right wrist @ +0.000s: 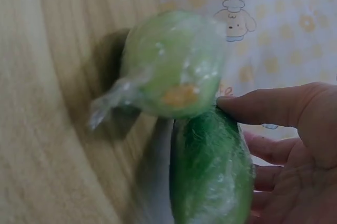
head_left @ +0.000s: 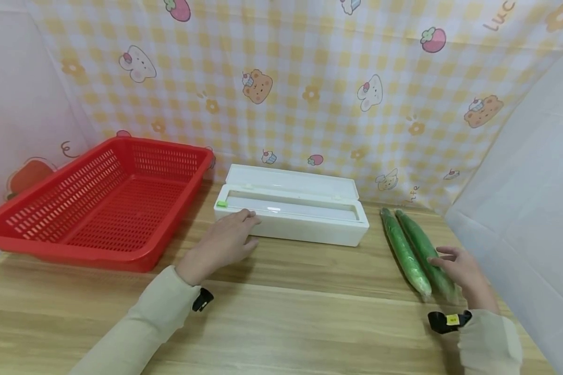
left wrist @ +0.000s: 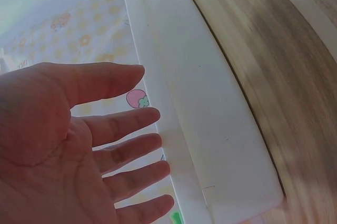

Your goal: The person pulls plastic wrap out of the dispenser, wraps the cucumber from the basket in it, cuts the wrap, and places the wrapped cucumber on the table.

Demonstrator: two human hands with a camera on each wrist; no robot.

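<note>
A long white box [head_left: 300, 230] with its lid [head_left: 291, 179] raised lies at the middle back; it looks like a cling film dispenser with a bright green slider [head_left: 222, 203]. My left hand [head_left: 227, 237] hovers by its front left corner, fingers spread and relaxed, holding nothing. Two film-wrapped cucumbers lie side by side at the right. On the right cucumber [head_left: 419, 237] my right hand [head_left: 460, 268] has its thumb along one side and the fingers on the other. The left cucumber [head_left: 403, 255] rests against it, its wrapped end [right wrist: 174, 66] nearest the right wrist camera.
A large red plastic basket [head_left: 145, 255] with slotted walls stands at the left. The wooden table [head_left: 309, 323] runs beneath everything. Behind it hangs a yellow checked cloth [head_left: 309, 67], with a white curtain [head_left: 530, 208] at the right.
</note>
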